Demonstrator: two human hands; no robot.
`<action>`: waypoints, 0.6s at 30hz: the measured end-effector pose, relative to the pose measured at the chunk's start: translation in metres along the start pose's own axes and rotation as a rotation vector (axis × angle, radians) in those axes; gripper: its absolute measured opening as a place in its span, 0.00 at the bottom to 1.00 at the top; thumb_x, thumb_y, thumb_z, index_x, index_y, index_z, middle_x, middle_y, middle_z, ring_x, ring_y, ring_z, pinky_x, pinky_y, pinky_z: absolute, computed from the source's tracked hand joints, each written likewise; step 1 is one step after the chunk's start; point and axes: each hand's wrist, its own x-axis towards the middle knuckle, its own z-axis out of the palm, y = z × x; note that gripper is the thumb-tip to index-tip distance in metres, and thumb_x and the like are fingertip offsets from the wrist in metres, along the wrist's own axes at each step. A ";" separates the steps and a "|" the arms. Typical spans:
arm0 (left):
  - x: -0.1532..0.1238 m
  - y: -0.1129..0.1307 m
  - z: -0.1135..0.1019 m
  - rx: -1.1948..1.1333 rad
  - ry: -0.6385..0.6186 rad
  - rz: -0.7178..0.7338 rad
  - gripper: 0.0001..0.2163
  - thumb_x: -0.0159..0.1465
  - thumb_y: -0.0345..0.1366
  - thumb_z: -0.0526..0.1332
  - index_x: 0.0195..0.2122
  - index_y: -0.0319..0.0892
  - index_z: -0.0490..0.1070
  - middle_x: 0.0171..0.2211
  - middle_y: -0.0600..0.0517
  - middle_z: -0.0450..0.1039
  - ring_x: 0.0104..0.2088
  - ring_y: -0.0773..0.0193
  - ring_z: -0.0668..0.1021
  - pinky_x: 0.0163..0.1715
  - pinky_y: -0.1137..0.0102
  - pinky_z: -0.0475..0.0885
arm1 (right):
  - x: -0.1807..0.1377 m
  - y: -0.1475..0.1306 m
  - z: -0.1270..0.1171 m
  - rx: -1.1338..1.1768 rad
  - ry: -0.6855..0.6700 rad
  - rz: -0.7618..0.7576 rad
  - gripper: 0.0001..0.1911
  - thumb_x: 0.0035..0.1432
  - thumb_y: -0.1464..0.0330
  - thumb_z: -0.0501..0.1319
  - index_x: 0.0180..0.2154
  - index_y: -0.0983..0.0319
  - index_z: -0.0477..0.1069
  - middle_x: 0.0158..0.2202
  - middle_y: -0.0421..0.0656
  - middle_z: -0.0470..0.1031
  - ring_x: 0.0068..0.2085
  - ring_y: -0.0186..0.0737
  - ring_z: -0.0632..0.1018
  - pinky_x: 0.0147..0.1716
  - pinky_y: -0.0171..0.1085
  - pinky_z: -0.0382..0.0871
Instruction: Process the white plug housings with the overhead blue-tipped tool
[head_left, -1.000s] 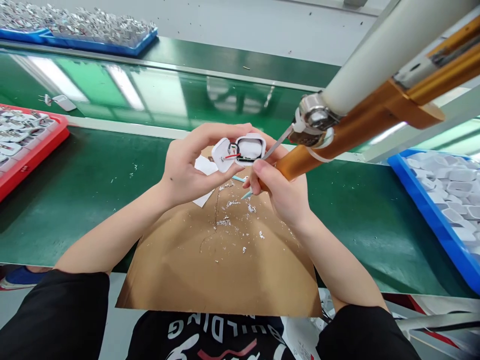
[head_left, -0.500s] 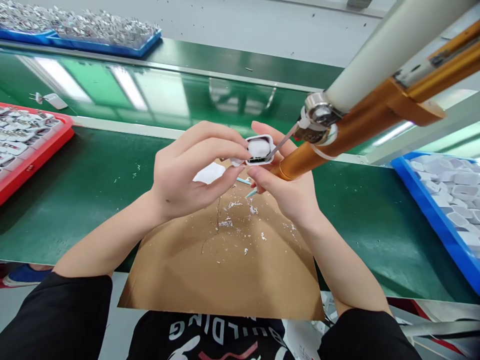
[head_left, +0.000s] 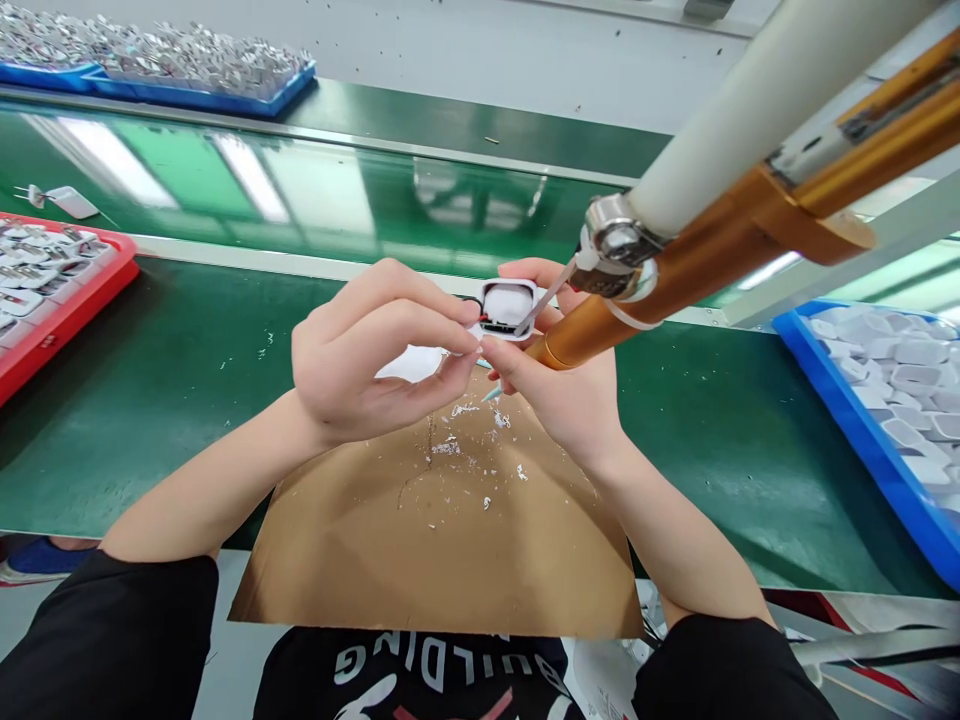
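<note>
My right hand grips a small white plastic housing, its opening facing me and a dark strip like a circuit board inside. My left hand pinches a small part at the housing's left edge, where red and black wires show; the fingertips hide most of it. A thin flat metal tip on the arm from the upper right reaches into the housing's right side. An orange cylinder crosses in front of my right hand. Below that hand sticks out a pale blue pointed stick.
Brown cardboard with white shavings lies under my hands. A red tray of parts stands left, a blue tray of white housings right, and another blue tray at the back left. A white piece lies behind my left hand.
The view has shifted a little. My left fingers have closed in on the housing's left edge, and the red wire shows more. The right hand still has the housing.
</note>
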 end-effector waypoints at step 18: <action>-0.013 0.010 0.011 0.092 0.081 0.096 0.08 0.60 0.30 0.65 0.35 0.48 0.67 0.33 0.55 0.73 0.28 0.67 0.76 0.26 0.68 0.77 | -0.004 0.002 0.000 -0.292 -0.037 -0.335 0.07 0.52 0.71 0.66 0.31 0.59 0.67 0.26 0.37 0.63 0.32 0.33 0.69 0.34 0.36 0.71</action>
